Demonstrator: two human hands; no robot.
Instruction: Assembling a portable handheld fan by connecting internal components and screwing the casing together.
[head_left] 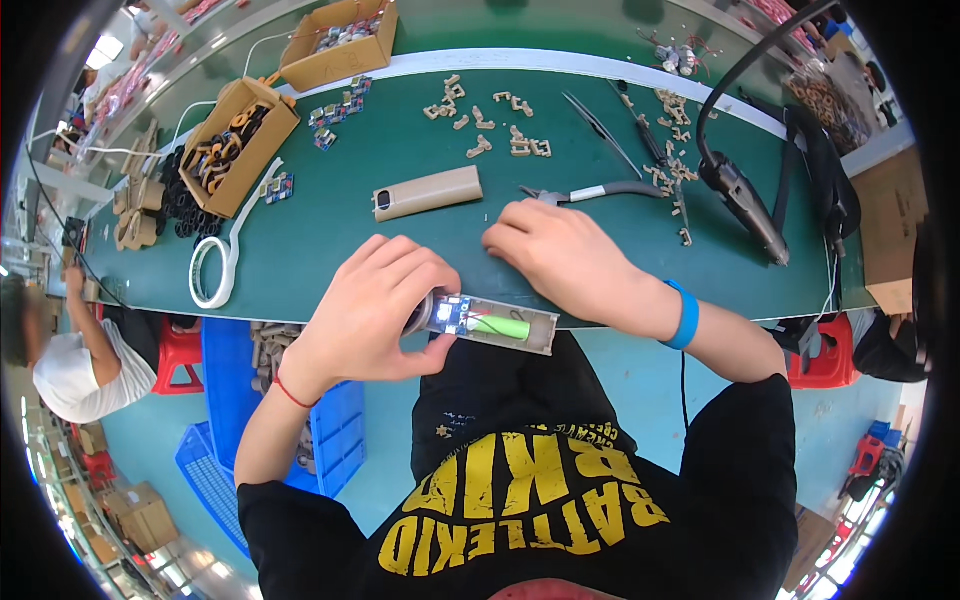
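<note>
My left hand [375,315] grips a beige elongated casing half [543,330] at the table's near edge. Inside the casing lie a blue circuit board [452,313] with thin wires and a green cylindrical battery [505,327]. Part of a dark round piece shows under my left fingers. My right hand [565,255] rests low over the mat, its fingers curled together; their tips hide whatever may be between them. Just beyond it lie diagonal cutters [610,190] with dark handles. A closed beige casing [428,193] with a dark oval window lies farther off.
Small beige plastic parts [530,142], tweezers [603,132] and a screwdriver [648,138] lie at the back. A corded tool [745,205] hangs at right. At left are a tape roll [210,272], small circuit boards [340,112] and a parts-filled cardboard box [270,150]. Blue crates [340,430] stand below.
</note>
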